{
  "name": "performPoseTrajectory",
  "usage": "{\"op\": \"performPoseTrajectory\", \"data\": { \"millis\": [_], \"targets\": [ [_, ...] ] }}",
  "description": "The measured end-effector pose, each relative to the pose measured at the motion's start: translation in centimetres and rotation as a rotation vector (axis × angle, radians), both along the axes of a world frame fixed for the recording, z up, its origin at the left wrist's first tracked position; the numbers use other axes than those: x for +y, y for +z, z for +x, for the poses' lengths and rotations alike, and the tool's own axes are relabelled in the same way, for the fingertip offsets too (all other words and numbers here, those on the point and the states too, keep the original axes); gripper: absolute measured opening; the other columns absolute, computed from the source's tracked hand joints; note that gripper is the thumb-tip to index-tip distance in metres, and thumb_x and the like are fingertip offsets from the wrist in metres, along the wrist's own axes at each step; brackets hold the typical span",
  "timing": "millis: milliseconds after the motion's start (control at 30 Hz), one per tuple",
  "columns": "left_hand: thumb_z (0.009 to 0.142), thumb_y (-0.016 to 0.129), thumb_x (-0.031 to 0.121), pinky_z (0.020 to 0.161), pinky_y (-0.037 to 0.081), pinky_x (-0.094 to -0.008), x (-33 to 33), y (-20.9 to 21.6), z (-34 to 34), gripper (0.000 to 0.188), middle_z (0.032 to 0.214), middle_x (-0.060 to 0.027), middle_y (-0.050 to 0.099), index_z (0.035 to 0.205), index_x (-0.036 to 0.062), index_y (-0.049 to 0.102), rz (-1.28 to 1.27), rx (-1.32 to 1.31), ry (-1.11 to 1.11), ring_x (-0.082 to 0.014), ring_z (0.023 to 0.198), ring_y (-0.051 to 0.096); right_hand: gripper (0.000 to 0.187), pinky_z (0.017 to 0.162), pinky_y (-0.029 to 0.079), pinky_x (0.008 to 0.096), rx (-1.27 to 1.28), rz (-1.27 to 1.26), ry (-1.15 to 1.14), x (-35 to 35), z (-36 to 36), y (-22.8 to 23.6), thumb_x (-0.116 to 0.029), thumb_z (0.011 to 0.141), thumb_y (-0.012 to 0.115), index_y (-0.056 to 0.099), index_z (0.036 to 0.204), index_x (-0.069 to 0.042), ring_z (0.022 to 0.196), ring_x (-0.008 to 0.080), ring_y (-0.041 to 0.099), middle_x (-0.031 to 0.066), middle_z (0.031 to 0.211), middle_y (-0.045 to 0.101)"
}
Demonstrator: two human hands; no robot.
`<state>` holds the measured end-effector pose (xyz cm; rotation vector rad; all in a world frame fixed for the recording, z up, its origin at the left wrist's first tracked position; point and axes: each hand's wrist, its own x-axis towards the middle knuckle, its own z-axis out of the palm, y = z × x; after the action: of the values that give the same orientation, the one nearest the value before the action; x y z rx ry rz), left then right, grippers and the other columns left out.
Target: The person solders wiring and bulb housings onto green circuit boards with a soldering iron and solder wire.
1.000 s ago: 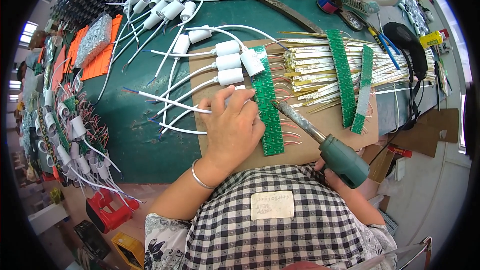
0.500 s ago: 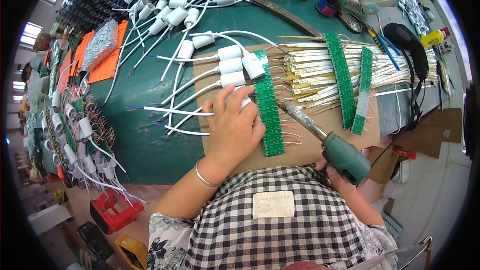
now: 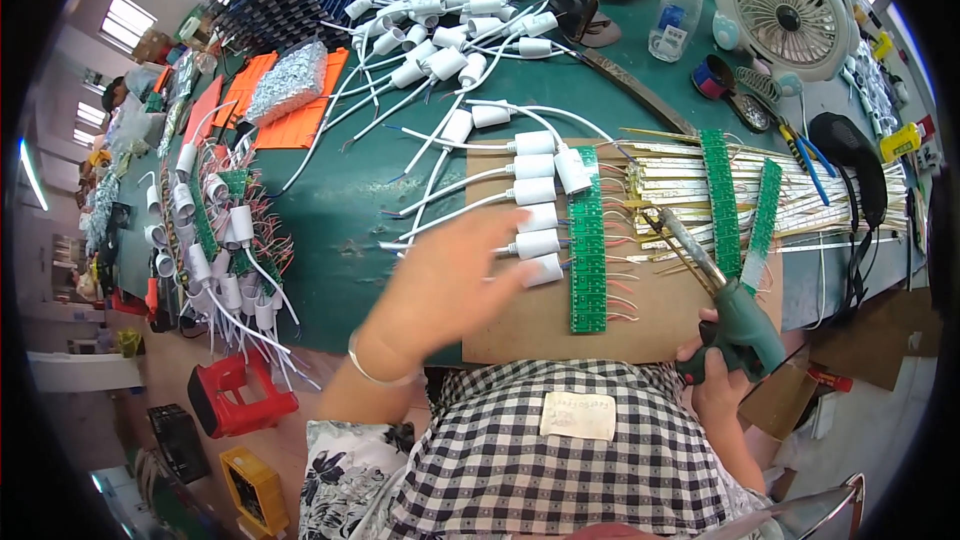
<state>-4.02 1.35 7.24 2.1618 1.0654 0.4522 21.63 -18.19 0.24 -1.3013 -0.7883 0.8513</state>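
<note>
My right hand (image 3: 715,370) grips a green soldering gun (image 3: 752,330). Its long metal nose points up and left, its tip beyond the right edge of a long green circuit board (image 3: 588,280). Thin reddish wires stick out along that side of the board. Along its left edge lies a column of white cylindrical caps (image 3: 535,168) with white cables. My left hand (image 3: 440,275), smeared by motion, hovers over the lower cables, fingers stretched toward the caps and thumb apart. Whether it touches a cap is unclear. Board and caps rest on brown cardboard (image 3: 515,335).
Two more green boards (image 3: 719,205) lie over a bundle of thin strips (image 3: 670,185) at the right. A fan (image 3: 785,15), a clear bottle (image 3: 680,15) and pliers (image 3: 810,165) stand or lie behind. White capped cables (image 3: 440,60) pile up at the back; wired boards (image 3: 225,240) hang at the left.
My left hand has drawn back to the left from the caps by the board, uncovering the lower ones. The soldering gun's tip sits farther from the board. The view has shifted.
</note>
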Motion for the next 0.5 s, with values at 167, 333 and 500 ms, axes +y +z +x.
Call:
{"op": "performPoseTrajectory", "data": {
  "millis": [167, 333, 500],
  "targets": [
    [0.08, 0.063, 0.033, 0.071, 0.048, -0.0388, 9.6, 0.0, -0.3, 0.033, 0.094, -0.0131, 0.063, 0.095, 0.0037, 0.061, 0.064, 0.176, 0.289, -0.0309, 0.083, 0.061, 0.045, 0.068, 0.05, 0.0314, 0.052, 0.007, 0.019, -0.2, -0.4, 0.0, -0.012, 0.085, 0.056, 0.042, 0.124, 0.004, 0.072, 0.018, 0.06, 0.0162, 0.116, 0.054],
    [0.073, 0.068, 0.045, 0.072, 0.049, -0.0422, 14.4, -5.3, -0.4, 0.042, 0.094, -0.0129, 0.063, 0.087, 0.0057, 0.063, 0.376, 0.503, 0.321, -0.0307, 0.085, 0.061, 0.046, 0.065, 0.051, 0.0315, 0.015, 0.057, 0.015, -0.4, -0.5, 0.0, -0.015, 0.084, 0.057, 0.042, 0.122, 0.007, 0.07, 0.0176, 0.059, 0.0167, 0.113, 0.055],
    [0.072, 0.07, 0.038, 0.069, 0.049, -0.0379, 16.8, -5.4, -2.2, 0.041, 0.085, -0.0143, 0.064, 0.088, 0.0009, 0.06, 0.102, 0.367, 0.369, -0.0253, 0.082, 0.063, 0.045, 0.063, 0.05, 0.0282, -0.009, 0.054, -0.034, -1.0, -0.7, 0.0, -0.016, 0.085, 0.059, 0.044, 0.121, 0.007, 0.069, 0.0161, 0.058, 0.0165, 0.111, 0.056]
  ]
}}
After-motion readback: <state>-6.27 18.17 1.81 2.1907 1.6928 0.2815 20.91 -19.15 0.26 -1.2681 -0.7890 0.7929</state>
